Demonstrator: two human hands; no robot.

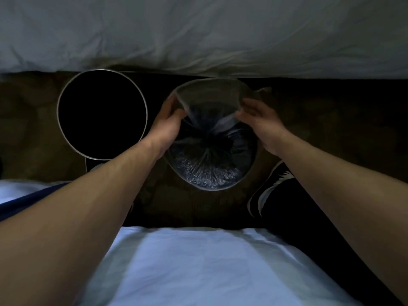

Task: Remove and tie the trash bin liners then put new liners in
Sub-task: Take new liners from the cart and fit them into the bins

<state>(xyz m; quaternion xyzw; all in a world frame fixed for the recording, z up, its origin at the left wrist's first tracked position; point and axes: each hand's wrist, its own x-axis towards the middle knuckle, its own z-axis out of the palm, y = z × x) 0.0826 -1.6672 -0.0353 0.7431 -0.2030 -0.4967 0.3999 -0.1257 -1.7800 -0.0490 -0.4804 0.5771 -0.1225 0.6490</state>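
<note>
Two round bins stand side by side on the floor below the bed edge. The left bin (66, 138) has a metal rim and a dark inside; I cannot tell if it holds a liner. In the right bin (212, 187) sits a clear plastic liner (209, 93) whose mouth is lifted above the rim. My left hand (169, 120) pinches the liner's left edge. My right hand (259, 120) has its fingers against the liner's right edge, with the hold hidden behind them. The liner's pleated bottom shows inside the bin.
A bed with white bedding (198, 29) runs across the back, right above the bins. White cloth (198, 261) covers my lap at the front. A dark shoe with white stripes (273, 184) lies just right of the right bin. The brown floor is dim.
</note>
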